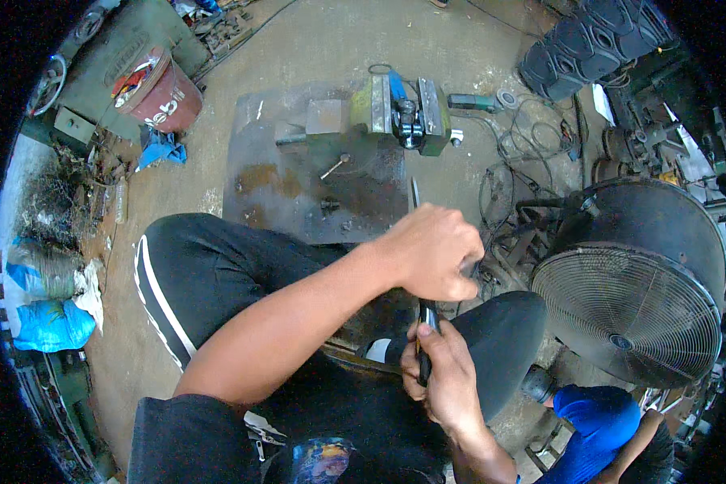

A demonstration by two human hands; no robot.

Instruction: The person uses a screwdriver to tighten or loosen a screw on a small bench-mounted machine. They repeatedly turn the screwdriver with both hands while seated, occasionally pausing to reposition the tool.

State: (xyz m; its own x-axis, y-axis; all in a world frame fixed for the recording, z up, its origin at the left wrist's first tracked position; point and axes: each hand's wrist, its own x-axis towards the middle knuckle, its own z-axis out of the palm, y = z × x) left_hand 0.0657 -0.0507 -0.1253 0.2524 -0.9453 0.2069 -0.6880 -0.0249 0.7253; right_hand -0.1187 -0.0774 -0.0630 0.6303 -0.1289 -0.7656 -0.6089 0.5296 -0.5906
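My right hand (445, 367) is wrapped round the black handle of a tool (425, 365), in front of my body. A narrow grey metal strip (415, 190) shows beyond my left hand, roughly in line with that handle; whether they are one piece I cannot tell. My left hand (434, 252) is closed in a fist just above the handle. What is inside its fingers is hidden, though something dark shows by the thumb. Farther off, a green bench vise (371, 109) stands with a dark metal part (410, 127) between its jaws.
A metal plate (286, 189) lies under the vise, with a small bolt-like rod (335, 166) on it. Beyond the vise is an angle grinder (474, 102) among cables. A large drum fan (629, 310) stands right, near another person's blue-clad leg (597, 415). A red bucket (165, 97) stands far left.
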